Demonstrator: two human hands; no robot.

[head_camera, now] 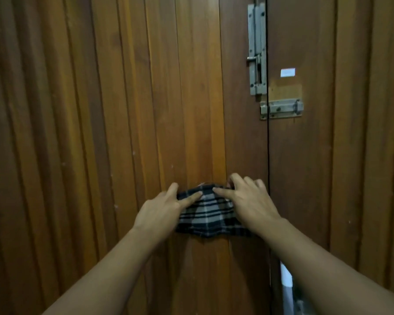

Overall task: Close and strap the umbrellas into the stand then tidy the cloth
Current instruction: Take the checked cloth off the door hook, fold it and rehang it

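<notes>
Forearms enter my view from the bottom edge, both bare, converging toward the middle of the frame. I note the left hand [159,212] with fingers extended, its grip apart: the index finger lies flat on the upper left part of the cloth [208,214] and the remaining fingers reach past the cloth's left edge onto the wood. I note the right hand [248,201] at the cloth's upper right corner; its index finger is stretched flat along the top edge, pointing toward the left fingertip. The other right fingers are bent over the corner, and I cannot tell whether they clamp the fabric or merely rest on it.

The cloth sits between the two grips, a folded checked piece in dark and pale stripes, held against the wooden door [191,110]. Its lower edge hangs below both wrists.

Beyond the grips, above and to the right of the right hand, I record a horizontal slide bolt [282,109] spanning the seam between two door leaves. Higher again, a vertical tower bolt [257,48] is fixed beside that seam. A small pale label [287,72] sits right of the tower bolt. Below the right forearm, a pale strip shows through the gap at the seam.
</notes>
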